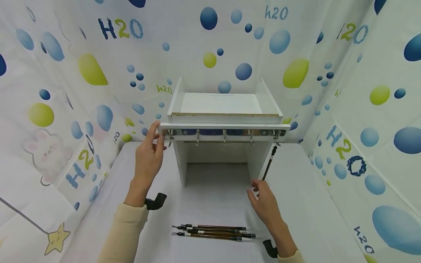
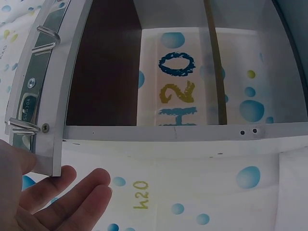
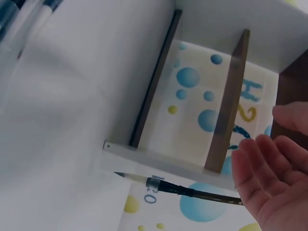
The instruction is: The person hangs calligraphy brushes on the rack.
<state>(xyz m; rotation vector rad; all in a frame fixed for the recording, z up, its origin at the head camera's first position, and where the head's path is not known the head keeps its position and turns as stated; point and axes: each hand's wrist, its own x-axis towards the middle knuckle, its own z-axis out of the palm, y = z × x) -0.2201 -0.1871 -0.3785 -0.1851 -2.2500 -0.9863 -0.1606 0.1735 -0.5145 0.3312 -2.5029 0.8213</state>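
Brush (image 1: 269,163), one: slim dark handle, pale bristles darkening to a point, hung aslant from the right-end metal hook (image 1: 277,135) of a white rail (image 1: 210,126); right hand (image 1: 265,203) beside it, fingers loosely bent and holding nothing, covering its lower end in the head view. Left hand (image 1: 148,159) pinches the rail's left end. Surroundings: white open box (image 1: 180,164), dotted sheeting (image 1: 187,29), more brushes (image 1: 217,233) lying on a smooth white counter (image 1: 302,197).

Brushes (image 1: 217,233) before shelf (image 1: 227,119), hook rail (image 1: 210,132) across its front, another brush (image 1: 269,162) beneath rightmost hook (image 1: 277,134)
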